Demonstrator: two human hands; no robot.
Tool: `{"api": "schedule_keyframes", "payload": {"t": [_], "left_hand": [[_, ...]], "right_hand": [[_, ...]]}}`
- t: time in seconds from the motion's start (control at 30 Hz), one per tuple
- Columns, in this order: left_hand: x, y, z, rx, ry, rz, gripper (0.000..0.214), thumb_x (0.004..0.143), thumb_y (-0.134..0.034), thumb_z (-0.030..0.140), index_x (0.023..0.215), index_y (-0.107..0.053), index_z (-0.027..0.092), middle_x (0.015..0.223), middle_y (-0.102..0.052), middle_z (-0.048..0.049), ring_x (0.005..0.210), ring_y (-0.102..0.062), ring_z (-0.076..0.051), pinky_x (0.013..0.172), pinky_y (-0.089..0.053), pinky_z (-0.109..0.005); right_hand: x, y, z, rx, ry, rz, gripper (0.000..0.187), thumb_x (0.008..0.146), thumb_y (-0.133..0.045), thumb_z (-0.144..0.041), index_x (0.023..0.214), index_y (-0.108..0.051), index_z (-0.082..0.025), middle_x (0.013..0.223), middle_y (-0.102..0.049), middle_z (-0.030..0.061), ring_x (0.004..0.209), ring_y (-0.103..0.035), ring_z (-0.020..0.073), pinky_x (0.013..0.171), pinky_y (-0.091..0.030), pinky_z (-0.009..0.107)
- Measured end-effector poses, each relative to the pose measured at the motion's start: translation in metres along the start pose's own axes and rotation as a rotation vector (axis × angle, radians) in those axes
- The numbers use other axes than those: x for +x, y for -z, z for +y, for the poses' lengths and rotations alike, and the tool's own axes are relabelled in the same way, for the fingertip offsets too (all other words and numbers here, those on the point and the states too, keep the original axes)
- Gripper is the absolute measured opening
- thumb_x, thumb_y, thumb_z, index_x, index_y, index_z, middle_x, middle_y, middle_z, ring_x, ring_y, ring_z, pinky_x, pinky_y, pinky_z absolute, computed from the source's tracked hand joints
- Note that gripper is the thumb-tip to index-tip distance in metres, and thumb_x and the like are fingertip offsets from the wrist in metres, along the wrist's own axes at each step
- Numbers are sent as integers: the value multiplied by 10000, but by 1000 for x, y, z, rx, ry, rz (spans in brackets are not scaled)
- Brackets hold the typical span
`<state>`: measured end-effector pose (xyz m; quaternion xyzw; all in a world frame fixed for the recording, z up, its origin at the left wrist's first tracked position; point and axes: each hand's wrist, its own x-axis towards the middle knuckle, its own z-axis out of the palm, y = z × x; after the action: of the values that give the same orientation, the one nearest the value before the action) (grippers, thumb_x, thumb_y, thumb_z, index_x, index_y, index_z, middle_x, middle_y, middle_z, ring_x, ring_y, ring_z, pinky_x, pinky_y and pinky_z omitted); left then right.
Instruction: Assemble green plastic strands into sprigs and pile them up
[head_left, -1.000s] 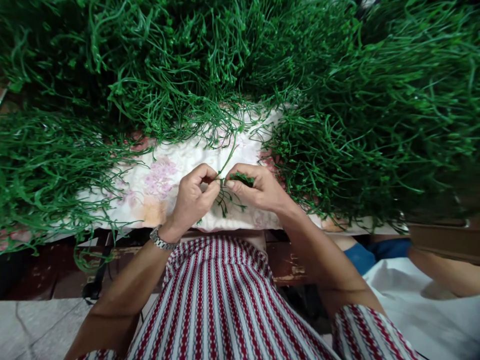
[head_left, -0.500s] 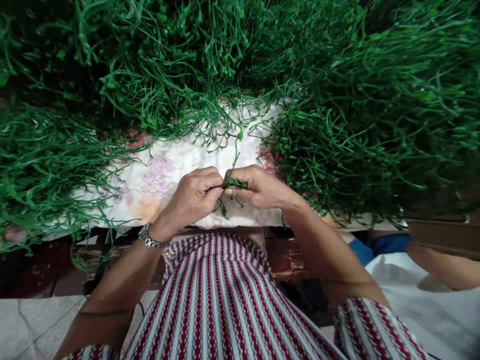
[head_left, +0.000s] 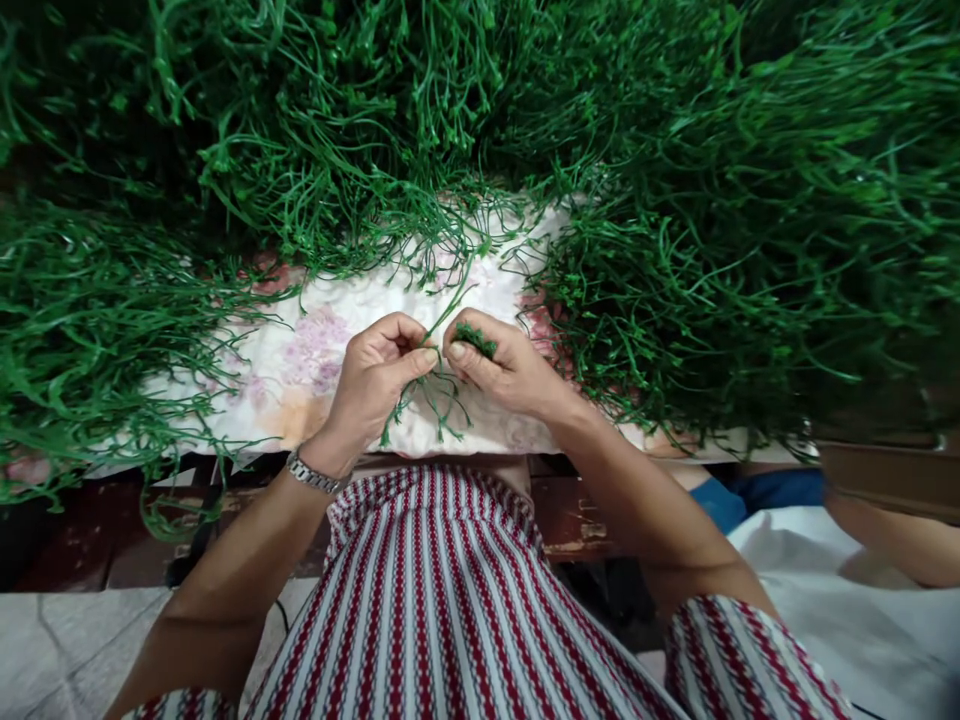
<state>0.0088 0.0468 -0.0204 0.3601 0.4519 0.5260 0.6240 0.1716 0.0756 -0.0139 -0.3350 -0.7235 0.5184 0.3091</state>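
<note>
Close over the cloth, my left hand pinches a thin, branching green stem between thumb and fingertips. One end of the stem points up and away, and forked ends hang below toward the cloth's front edge. Just to the right, my right hand is curled closed around a small clump of green sprigs, which shows between thumb and forefinger. The two hands are nearly touching. Under both lies a white floral cloth.
Large heaps of green stems cover the back, with another pile at left and a dense one at right. A brown box-like edge and another person's leg are at the right.
My hands, pressed together before, have drawn slightly apart. My left hand has turned, its thumb and fingertips now showing around the stem, and the clump in my right hand shows more.
</note>
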Motion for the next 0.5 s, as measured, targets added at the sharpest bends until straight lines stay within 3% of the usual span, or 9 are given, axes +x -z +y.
{"api": "schedule_keyframes", "payload": {"t": [0.17, 0.37, 0.5], "left_hand": [[-1, -11, -5, -136, -6, 93, 195, 568, -735, 133, 627, -552, 167, 606, -505, 51, 558, -477, -62, 534, -382, -169], [1, -10, -3, -230, 95, 47, 203, 495, -743, 102, 549, -554, 152, 642, -564, 38, 573, -519, -67, 537, -408, -181], [1, -8, -1, -227, 75, 45, 187, 474, -734, 86, 499, -555, 135, 594, -550, 30, 555, -509, -62, 537, -396, -178]], "right_hand": [[1, -14, 0, 132, -43, 54, 380, 780, -594, -499, 772, -510, -128, 661, -422, -31, 630, -391, 76, 565, -327, 194], [-4, -16, -1, 211, -104, 151, 414, 694, -672, -507, 652, -510, -128, 584, -399, -48, 553, -340, 55, 509, -284, 192], [-6, -16, -3, 256, -149, 153, 395, 680, -691, -481, 633, -536, -120, 544, -400, -52, 519, -333, 50, 485, -268, 192]]}}
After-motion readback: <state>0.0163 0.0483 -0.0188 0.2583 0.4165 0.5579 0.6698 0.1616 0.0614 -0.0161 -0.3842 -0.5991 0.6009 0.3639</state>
